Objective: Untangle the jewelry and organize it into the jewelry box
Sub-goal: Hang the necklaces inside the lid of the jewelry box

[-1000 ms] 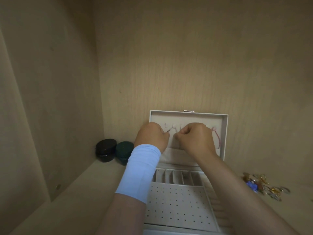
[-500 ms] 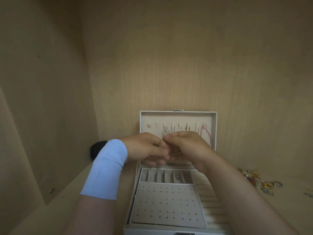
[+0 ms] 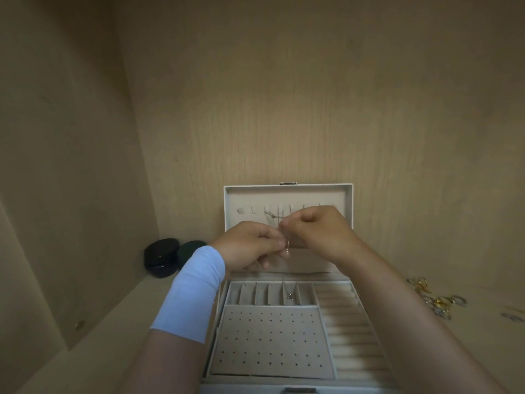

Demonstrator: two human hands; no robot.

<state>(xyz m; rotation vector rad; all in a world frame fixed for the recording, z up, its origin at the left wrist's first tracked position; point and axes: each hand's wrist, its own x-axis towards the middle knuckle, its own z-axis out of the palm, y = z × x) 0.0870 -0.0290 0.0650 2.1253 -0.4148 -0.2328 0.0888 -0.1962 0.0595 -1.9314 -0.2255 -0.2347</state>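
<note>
**While that chain is pinched in both hands, go slow**

Since there's only the head view, here's what it gives you. Dead centre of the frame, the left hand (image 3: 250,245) and right hand (image 3: 318,231) are together, fingertips nearly touching. Both pinch a fine chain (image 3: 287,247) with a little ring or clasp dangling between them, too small to tell which. They're held in front of the open lid of the jewelry box (image 3: 287,190), just below its row of hooks (image 3: 272,214), where one piece already hangs. Lower middle, one small item (image 3: 289,296) sits in a slot compartment behind the perforated panel (image 3: 270,339). The tangled pile (image 3: 437,302) waits at the right edge, well apart from the box. Two dark cases (image 3: 163,255) sit at the left.

My guess is the chain is headed for a hook. Pinch short, close to the clasp, and let the rest hang free so it doesn't snag the neighbour. Loop it over an empty hook and only let go once it's seated.
</note>
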